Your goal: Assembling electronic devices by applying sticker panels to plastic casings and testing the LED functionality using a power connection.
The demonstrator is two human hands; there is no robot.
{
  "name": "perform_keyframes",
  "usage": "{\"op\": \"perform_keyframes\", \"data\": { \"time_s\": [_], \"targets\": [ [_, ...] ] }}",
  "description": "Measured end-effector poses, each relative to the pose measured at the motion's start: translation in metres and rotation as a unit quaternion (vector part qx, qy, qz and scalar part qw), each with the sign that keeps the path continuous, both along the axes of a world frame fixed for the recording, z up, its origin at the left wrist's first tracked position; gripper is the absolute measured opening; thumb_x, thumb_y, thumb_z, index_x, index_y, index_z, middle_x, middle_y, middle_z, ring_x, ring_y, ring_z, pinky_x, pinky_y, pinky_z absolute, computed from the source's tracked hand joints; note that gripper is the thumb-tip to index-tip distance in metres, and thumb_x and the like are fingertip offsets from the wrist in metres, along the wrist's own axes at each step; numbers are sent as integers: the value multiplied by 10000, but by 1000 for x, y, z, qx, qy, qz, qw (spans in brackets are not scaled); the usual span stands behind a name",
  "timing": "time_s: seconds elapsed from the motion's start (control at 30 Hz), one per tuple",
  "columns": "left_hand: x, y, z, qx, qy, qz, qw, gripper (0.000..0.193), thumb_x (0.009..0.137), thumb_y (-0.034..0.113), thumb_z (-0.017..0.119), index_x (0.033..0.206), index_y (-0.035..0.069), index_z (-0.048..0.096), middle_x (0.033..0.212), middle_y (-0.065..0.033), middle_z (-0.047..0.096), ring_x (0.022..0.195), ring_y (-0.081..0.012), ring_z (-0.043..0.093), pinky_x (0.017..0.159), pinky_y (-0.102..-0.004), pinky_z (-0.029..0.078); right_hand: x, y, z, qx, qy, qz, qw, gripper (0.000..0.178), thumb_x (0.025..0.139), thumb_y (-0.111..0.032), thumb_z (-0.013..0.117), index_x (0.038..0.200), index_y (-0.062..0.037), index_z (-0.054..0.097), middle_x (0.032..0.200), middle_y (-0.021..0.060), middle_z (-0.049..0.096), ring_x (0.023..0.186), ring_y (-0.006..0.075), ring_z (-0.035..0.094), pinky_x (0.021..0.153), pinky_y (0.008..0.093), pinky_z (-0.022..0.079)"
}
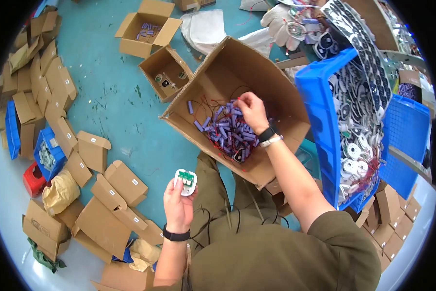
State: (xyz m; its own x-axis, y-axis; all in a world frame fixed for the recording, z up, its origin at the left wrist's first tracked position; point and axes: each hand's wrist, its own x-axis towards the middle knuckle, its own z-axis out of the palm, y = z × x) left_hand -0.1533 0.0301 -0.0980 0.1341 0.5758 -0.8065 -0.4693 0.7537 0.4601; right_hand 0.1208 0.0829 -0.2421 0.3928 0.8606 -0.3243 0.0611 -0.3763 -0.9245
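While left hand (177,207) holds device (188,180), purple cells (227,130) beside right hand (253,112)

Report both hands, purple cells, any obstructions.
Left hand holds white disc, green board showing. Right hand in carton, at purple cells; grip unclear. Red wires among cells.

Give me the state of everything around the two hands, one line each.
Left hand: closed on the white housing.
White housing: open, green board showing.
Right hand: inside the large box, at the purple cells; whether its grip holds one, unclear.
Purple cells: loose, heaped.
Large box: open, partly filled.
Small box: open, few parts inside.
Far box: open, other cells inside.
Blue crate: open, heaped with white parts.
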Motion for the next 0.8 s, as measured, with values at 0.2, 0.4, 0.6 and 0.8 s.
{"op": "perform_keyframes", "data": {
  "time_s": [0.2,0.4,0.6,0.8],
  "targets": [
    [13,18,43,58,-56,-44,996,134,857,152,495,921,36,515,872,-59,589,760,-141,580,671,-284,489,13,-11,163,176,102,-60,977,38,828,-22,499,846,-37,468,751,53,589,724,98,555,663,208,427],
    [34,42,90,177,-95,-131,971,136,844,155,515,931,52,532,864,-42,591,770,-138,578,684,-292,489,10,-23,260,232,139,-53,961,57,805,-42,548,857,-20,551,707,10,552,628,62,515,579,182,407],
    [89,58,181,312,-162,-200,915,217,835,97,526,1011,-26,498,916,-82,582,811,-125,574,707,-268,484,-19,-63,347,202,70,-5,977,58,793,-35,562,841,-4,557,737,-7,541,623,45,483,556,175,398],
    [114,43,213,399,-181,-249,864,253,859,83,458,1099,29,398,997,-81,546,862,-145,544,714,-262,438,-37,-100,382,275,-117,-38,954,69,757,8,578,824,5,560,759,36,534,647,97,507,564,214,415]
  ]
}}
